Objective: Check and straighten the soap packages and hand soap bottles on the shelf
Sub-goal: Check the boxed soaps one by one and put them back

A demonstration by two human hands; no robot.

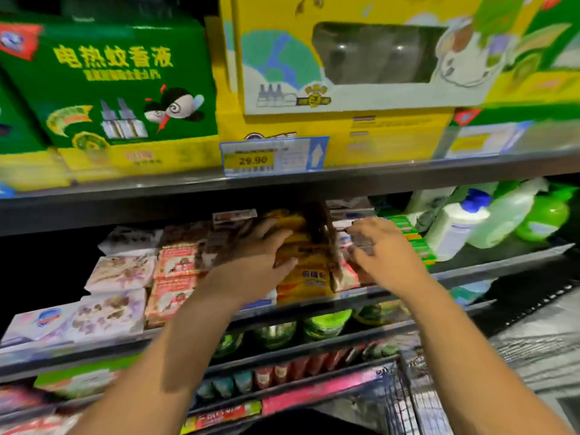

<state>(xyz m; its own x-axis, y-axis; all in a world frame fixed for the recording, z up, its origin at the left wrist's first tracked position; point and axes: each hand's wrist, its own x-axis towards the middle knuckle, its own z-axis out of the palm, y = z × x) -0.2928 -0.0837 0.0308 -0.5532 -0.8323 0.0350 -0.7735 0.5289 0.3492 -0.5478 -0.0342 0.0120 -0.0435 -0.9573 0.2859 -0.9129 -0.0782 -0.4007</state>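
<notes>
On the middle shelf (470, 271), the yellow stack (309, 277) of soap is taken as landmark.

Hands:
- The left hand (251, 262) is laid against the stack's left side. Its fingers are fairly straight and spread over the upper packs, and nothing is clasped.
- The right hand (386, 255) is set just right of the stack, with fingers bent down over the red-and-white packs (345, 277) there. Because of blur, it cannot be told whether a pack is pinched or only pressed.

Surroundings:
- Pink packs (175, 277) are seen touching the stack's left side.
- Lilac packs (119, 274) are fanned out askew further left.
- Green packs (414, 237) are lined up right of the stack, beyond the right hand.
- Bottles (458, 227) are found well to the right, several of them leaning.

Step judged in hand: the stack is being squared between the two hands.

Method notes:
- Pressure is best applied evenly from both sides and kept low, so that the upper packs are not tipped off.
- The top packs appear skewed. They should be drawn flush with the shelf's front lip, labels faced forward.
- Care is needed that the pink packs are not shoved leftward into the lilac ones.
- The bottles are judged not yet attended to. They should be stood upright one at a time, held by the body and not by the pump.
</notes>
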